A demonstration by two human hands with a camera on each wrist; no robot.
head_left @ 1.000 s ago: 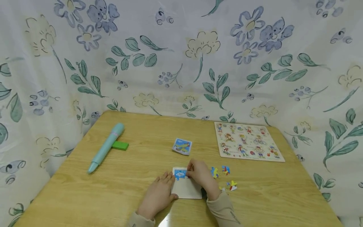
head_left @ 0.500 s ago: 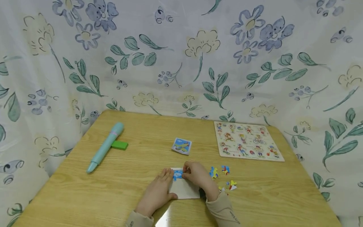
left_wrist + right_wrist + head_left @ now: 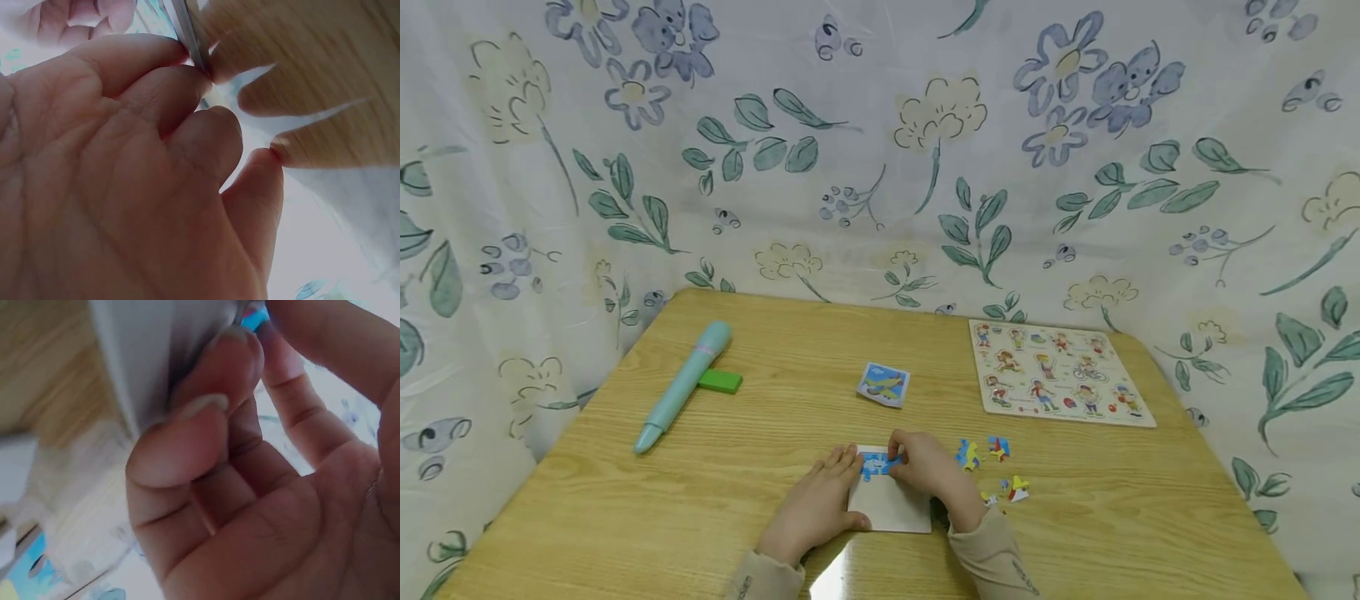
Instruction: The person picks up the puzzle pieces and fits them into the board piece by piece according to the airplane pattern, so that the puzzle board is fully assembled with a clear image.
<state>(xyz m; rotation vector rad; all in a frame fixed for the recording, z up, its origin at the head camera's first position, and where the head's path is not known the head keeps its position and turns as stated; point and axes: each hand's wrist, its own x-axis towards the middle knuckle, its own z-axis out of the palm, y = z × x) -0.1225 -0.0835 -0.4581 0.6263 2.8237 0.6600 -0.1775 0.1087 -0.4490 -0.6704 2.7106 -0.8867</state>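
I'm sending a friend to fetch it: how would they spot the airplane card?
On the wooden table, find the large board of figures, back right. The card lies left of it, beyond the right hand. Unlike the loose pieces, it shows a whole yellow airplane.

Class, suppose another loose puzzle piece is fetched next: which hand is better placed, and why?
Probably the right hand: it is nearer the loose pieces, which lie just to its right. The left hand is across the pale board, at its left edge.
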